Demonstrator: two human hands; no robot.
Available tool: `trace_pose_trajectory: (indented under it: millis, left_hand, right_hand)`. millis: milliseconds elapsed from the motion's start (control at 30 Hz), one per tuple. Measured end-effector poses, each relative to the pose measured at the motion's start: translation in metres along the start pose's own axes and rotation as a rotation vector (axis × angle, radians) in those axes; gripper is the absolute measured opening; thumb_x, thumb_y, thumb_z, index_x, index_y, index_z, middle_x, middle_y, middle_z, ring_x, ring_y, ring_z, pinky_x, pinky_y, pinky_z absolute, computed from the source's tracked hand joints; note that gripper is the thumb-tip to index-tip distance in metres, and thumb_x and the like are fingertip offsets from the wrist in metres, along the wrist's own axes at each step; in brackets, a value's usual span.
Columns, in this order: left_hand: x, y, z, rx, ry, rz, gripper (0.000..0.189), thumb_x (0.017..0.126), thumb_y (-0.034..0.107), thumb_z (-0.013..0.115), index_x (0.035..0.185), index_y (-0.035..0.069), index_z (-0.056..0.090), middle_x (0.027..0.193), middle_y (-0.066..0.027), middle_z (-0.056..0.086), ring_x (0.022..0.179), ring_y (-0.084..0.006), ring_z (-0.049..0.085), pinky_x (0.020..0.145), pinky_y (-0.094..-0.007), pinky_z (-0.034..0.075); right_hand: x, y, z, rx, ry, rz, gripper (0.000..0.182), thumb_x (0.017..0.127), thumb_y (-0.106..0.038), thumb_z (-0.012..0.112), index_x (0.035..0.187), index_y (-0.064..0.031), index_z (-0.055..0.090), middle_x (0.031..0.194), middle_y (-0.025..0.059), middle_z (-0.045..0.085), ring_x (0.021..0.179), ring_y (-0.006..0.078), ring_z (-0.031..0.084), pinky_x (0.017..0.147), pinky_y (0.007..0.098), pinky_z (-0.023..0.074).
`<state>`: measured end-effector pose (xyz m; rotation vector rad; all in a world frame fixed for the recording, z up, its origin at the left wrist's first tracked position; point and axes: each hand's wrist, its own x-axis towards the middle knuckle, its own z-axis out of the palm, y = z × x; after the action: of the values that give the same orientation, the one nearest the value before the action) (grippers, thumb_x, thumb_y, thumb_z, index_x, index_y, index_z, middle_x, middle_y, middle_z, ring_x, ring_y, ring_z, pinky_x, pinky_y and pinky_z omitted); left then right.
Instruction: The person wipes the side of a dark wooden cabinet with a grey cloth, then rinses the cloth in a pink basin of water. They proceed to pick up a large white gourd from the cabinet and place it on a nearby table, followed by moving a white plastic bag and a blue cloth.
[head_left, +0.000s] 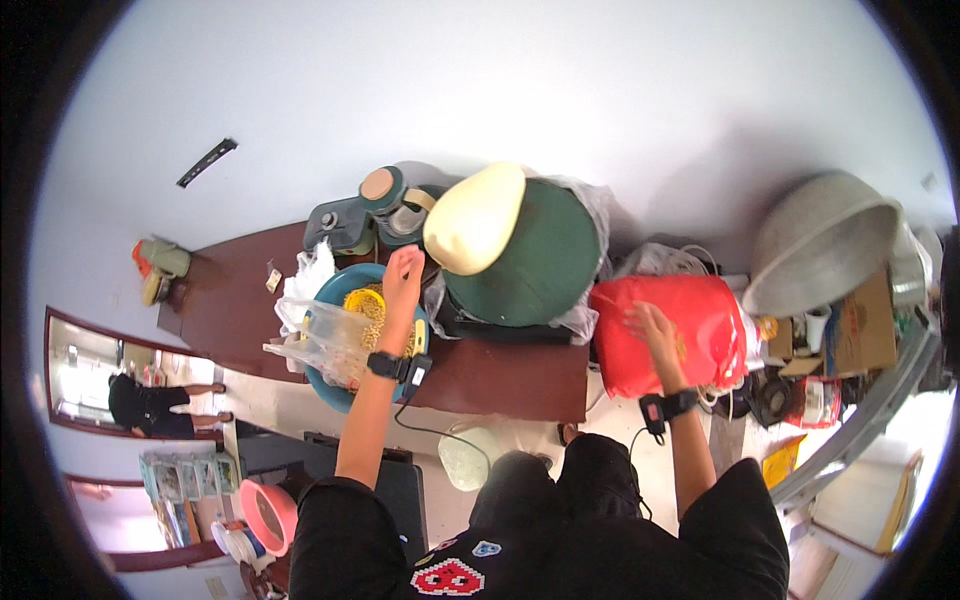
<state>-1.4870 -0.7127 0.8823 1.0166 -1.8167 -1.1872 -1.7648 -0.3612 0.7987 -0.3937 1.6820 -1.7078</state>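
Note:
My left hand (403, 281) hovers by the right side of a blue plastic basin (330, 396), its fingers drawn together; whether anything is between them I cannot tell. Soybean-like beans (373, 332) and a yellow cup (352, 301) full of them lie in the basin, partly covered by a clear plastic bag (337, 330). My right hand (651, 330) is above a shiny red bag (705, 315), fingers spread and nothing visible in them. Between the hands, a cream teardrop-shaped shell (476, 217), perhaps a gourd scoop, rests rounded side up on a dark green round lid (532, 277).
Behind the basin stand a green appliance (341, 229) and a lidded jug with a handle (394, 206). A large metal bowl (817, 247) and cardboard boxes (862, 322) are at right. A stool (469, 457) is under the brown table's edge (510, 382). Another person (150, 405) appears through a doorway.

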Motion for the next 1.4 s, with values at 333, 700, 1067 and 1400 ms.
trace_pose_trajectory:
  millis: [333, 700, 1067, 1400]
  left_hand:
    - [-0.217, 0.033, 0.068, -0.172, -0.815, -0.283, 0.025, 0.097, 0.026, 0.056, 0.115, 0.01, 0.058, 0.105, -0.0042, 0.066, 0.089, -0.01, 0.062, 0.07, -0.0213, 0.046]
    - [-0.422, 0.057, 0.145, 0.025, -1.61, -0.229, 0.018, 0.093, 0.02, 0.061, 0.106, 0.007, 0.061, 0.102, -0.002, 0.065, 0.088, -0.0095, 0.061, 0.072, -0.0224, 0.045]
    - [-0.648, 0.04, 0.104, 0.136, -1.933, -0.068, 0.018, 0.095, 0.025, 0.06, 0.095, 0.007, 0.061, 0.108, -0.0057, 0.066, 0.091, -0.0121, 0.062, 0.073, -0.0247, 0.047]
    - [-0.876, 0.001, -0.046, 0.235, -1.837, -0.312, 0.019, 0.097, 0.029, 0.056, 0.106, 0.012, 0.056, 0.108, -0.004, 0.065, 0.094, -0.0141, 0.063, 0.075, -0.026, 0.048]
  right_hand:
    - [-0.371, 0.081, -0.144, 0.125, 0.83, 0.049, 0.036, 0.099, -0.036, 0.05, 0.118, -0.0065, 0.059, 0.105, 0.0079, 0.067, 0.095, 0.0161, 0.065, 0.079, 0.0276, 0.0497]
    - [-0.712, 0.224, 0.031, 0.501, 1.39, 0.439, 0.034, 0.097, -0.038, 0.052, 0.112, -0.0078, 0.06, 0.099, 0.0042, 0.068, 0.086, 0.0124, 0.066, 0.073, 0.0252, 0.0483]
    - [-0.94, 0.304, 0.18, 0.698, 1.518, 0.575, 0.039, 0.096, -0.039, 0.053, 0.12, -0.0082, 0.056, 0.104, 0.0061, 0.066, 0.092, 0.0148, 0.065, 0.077, 0.0279, 0.0491]
    - [-1.174, 0.472, 0.108, -0.14, 1.618, 0.761, 0.033, 0.091, -0.032, 0.059, 0.104, -0.002, 0.061, 0.095, 0.0164, 0.067, 0.086, 0.0285, 0.065, 0.076, 0.0384, 0.0503]
